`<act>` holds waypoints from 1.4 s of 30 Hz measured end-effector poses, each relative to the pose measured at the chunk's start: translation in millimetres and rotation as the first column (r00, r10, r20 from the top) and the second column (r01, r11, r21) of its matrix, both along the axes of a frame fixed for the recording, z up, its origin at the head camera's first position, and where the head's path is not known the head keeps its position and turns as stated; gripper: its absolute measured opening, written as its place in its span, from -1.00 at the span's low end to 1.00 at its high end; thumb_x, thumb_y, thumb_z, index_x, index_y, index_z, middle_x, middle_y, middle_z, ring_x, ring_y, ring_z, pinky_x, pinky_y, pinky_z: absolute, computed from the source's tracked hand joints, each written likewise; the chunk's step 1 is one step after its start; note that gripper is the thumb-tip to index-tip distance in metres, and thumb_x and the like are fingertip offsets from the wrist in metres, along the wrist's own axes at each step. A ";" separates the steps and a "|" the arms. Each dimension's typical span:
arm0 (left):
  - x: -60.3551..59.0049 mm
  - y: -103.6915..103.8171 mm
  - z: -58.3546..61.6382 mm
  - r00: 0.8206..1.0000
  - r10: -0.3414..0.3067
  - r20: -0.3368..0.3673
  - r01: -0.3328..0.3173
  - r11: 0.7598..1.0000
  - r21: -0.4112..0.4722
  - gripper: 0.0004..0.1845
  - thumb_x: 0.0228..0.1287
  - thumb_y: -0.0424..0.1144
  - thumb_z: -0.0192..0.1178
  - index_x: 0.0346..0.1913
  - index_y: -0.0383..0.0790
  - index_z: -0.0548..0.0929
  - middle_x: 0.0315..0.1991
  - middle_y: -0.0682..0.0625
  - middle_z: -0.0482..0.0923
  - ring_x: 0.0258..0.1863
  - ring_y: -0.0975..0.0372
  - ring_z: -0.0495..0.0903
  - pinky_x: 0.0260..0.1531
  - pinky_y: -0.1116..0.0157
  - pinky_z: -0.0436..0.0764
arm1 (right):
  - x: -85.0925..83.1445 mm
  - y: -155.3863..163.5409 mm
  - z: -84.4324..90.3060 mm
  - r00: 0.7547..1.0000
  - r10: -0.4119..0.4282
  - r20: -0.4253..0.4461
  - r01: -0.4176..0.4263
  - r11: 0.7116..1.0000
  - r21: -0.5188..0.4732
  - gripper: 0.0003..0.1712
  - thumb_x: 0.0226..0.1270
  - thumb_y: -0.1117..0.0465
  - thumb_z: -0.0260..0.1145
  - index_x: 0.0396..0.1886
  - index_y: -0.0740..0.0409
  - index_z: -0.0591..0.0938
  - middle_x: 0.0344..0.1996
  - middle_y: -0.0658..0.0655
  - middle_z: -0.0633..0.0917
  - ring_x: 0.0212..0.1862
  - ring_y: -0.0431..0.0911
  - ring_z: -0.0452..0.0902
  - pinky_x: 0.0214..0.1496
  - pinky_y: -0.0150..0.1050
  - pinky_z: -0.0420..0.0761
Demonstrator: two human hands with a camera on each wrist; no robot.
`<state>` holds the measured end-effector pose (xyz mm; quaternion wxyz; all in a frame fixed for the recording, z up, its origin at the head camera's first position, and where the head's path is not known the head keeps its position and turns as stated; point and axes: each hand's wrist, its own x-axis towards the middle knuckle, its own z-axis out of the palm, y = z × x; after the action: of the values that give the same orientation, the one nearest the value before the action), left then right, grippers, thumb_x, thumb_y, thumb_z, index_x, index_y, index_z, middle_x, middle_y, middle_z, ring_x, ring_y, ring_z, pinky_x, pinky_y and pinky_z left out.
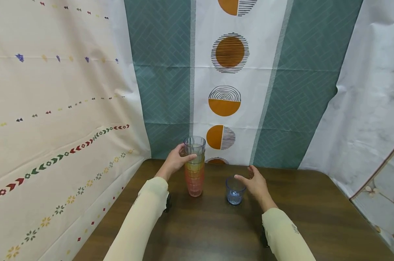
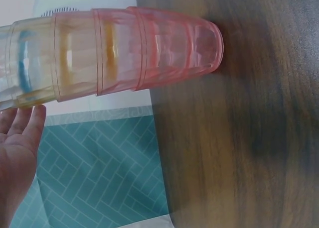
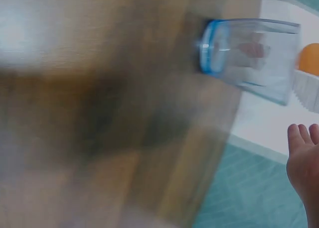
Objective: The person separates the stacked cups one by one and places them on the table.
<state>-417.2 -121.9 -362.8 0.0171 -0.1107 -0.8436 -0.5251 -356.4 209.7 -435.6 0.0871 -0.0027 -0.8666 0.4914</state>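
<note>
A tall stack of nested clear plastic cups (image 1: 194,177) stands upright on the left, pinkish red at the bottom, yellow higher up and pale bluish at the top rim. My left hand (image 1: 177,159) holds it near the top, thumb across the front and fingers behind. In the left wrist view the reddish base of the stack (image 2: 174,49) shows against the wood. To the right, a single blue-tinted cup (image 1: 235,195) sits upright on the table. Close by its right side is my right hand (image 1: 256,183), thumb near the rim; the right wrist view shows extended fingers (image 3: 295,138) apart from the cup.
The dark brown wooden table (image 1: 210,232) ends at a patterned green and white cloth (image 1: 165,90) hanging behind. A cream printed cloth (image 1: 69,108) borders the left, and a pale marbled cloth (image 1: 363,108) the right.
</note>
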 end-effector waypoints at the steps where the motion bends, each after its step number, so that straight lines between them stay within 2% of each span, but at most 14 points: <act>1: -0.1 -0.3 0.4 1.000 -0.001 -0.001 0.001 1.000 -0.003 -0.02 0.09 0.23 0.41 0.49 -0.10 0.23 0.41 -0.15 0.33 0.40 -0.03 0.30 0.32 -0.07 0.33 | -1.5 -1.8 4.6 1.000 0.005 -0.009 -0.005 1.000 0.001 0.24 0.19 -0.26 0.43 0.57 0.29 0.00 0.49 0.34 0.20 0.45 0.29 0.15 0.42 0.13 0.24; 8: -0.1 -1.9 1.8 1.000 -0.012 0.000 0.012 1.000 -0.013 -0.04 0.11 0.18 0.42 0.48 -0.14 0.25 0.41 -0.16 0.33 0.40 -0.04 0.29 0.32 -0.07 0.33 | -9.0 -18.4 34.7 0.998 0.043 -0.045 -0.043 0.999 0.007 0.21 0.18 -0.26 0.43 0.58 0.22 0.02 0.49 0.28 0.22 0.44 0.24 0.20 0.39 0.13 0.31; 13: 0.3 -2.3 1.4 1.000 -0.024 0.013 0.025 1.000 -0.008 -0.03 0.11 0.14 0.44 0.50 -0.16 0.23 0.43 -0.16 0.30 0.42 -0.03 0.27 0.34 -0.07 0.31 | -12.6 -30.7 47.5 0.994 0.093 -0.054 -0.096 0.994 -0.057 0.15 0.22 -0.19 0.43 0.58 0.16 0.04 0.51 0.25 0.21 0.43 0.23 0.22 0.39 0.11 0.31; 21: 0.3 -3.0 1.2 0.999 -0.032 0.013 0.033 0.999 -0.011 -0.04 0.15 0.05 0.45 0.51 -0.19 0.21 0.43 -0.20 0.30 0.41 -0.05 0.28 0.34 -0.06 0.31 | -18.9 -51.4 67.8 0.986 0.125 -0.107 -0.133 0.989 -0.064 0.12 0.21 -0.19 0.44 0.57 0.15 0.08 0.50 0.22 0.23 0.46 0.14 0.20 0.42 0.05 0.28; 31: 0.1 -0.5 -7.0 0.998 -0.053 0.024 0.053 0.998 0.015 -0.07 0.16 -0.02 0.45 0.51 -0.19 0.23 0.42 -0.19 0.32 0.41 -0.05 0.30 0.33 -0.06 0.32 | -26.8 -75.9 76.6 0.981 0.148 -0.127 -0.156 0.986 -0.058 0.05 0.26 -0.11 0.43 0.56 0.17 0.11 0.45 0.28 0.30 0.44 0.18 0.24 0.37 0.09 0.35; 42: -0.2 -1.2 -9.6 0.999 -0.043 0.008 0.043 0.999 0.021 -0.07 0.14 -0.12 0.48 0.51 -0.18 0.21 0.45 -0.16 0.28 0.44 -0.02 0.25 0.35 -0.05 0.29 | -32.5 -102.2 86.6 0.969 0.197 -0.147 -0.212 0.972 -0.100 0.03 0.26 -0.12 0.43 0.55 0.13 0.14 0.47 0.19 0.29 0.44 0.13 0.23 0.41 0.04 0.31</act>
<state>-417.4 -123.2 -372.4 0.0035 -0.1267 -0.8356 -0.5345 -388.9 107.5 -348.9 0.0943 0.1152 -0.8244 0.5461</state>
